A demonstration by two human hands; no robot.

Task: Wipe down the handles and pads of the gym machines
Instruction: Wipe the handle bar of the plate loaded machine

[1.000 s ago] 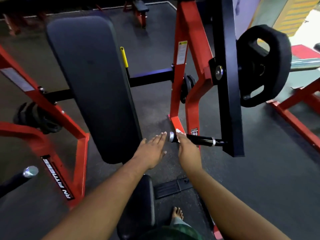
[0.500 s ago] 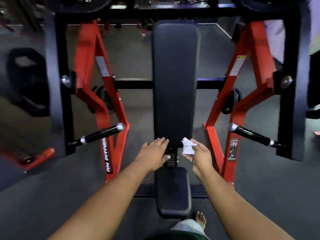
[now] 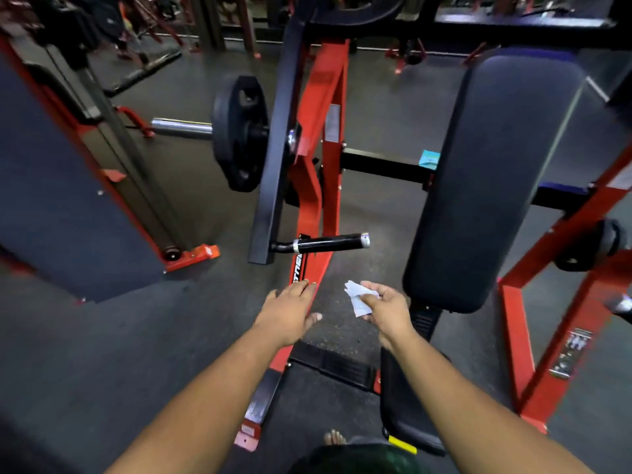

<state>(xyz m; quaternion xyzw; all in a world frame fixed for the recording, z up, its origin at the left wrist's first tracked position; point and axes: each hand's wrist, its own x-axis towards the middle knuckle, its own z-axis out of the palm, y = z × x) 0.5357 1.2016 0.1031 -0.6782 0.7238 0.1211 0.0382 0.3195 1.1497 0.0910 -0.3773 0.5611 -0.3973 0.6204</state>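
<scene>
Left hand: the left hand [image 3: 289, 307] is stretched forward with fingers straight and together, palm down, holding nothing; its fingertips lie over the lower end of the red frame [image 3: 321, 186].
Right hand: the right hand [image 3: 384, 306] is curled around a small white wipe [image 3: 355, 297], pinching it between thumb and fingers; the wipe sticks out to the left of the hand.
Hands to each other: apart, side by side, with a gap of dark floor [image 3: 191, 323] between them.
Handle: 1 black handle [image 3: 328, 242] with a silver end cap juts out level from the black lever arm [image 3: 277, 159], beyond both hands and touched by neither; the wipe is below its capped end, near but apart.
Back pad: the long black back pad [image 3: 492, 179] stands tilted at the right, its lower end just right of the right hand.
Seat pad: the black seat pad [image 3: 403, 405] sits under the right forearm, partly hidden by it.
Weight plate: 1 black weight plate [image 3: 239, 131] hangs on a chrome sleeve [image 3: 181, 126] left of the lever arm.
Cross bar: a black bar [image 3: 383, 165] runs from the red frame to behind the back pad.
Neighbouring machine: a dark panel with red trim [image 3: 68, 186] fills the left edge.
Foot: a bare foot [image 3: 335, 438] shows at the bottom edge, on the floor beside the seat pad.
</scene>
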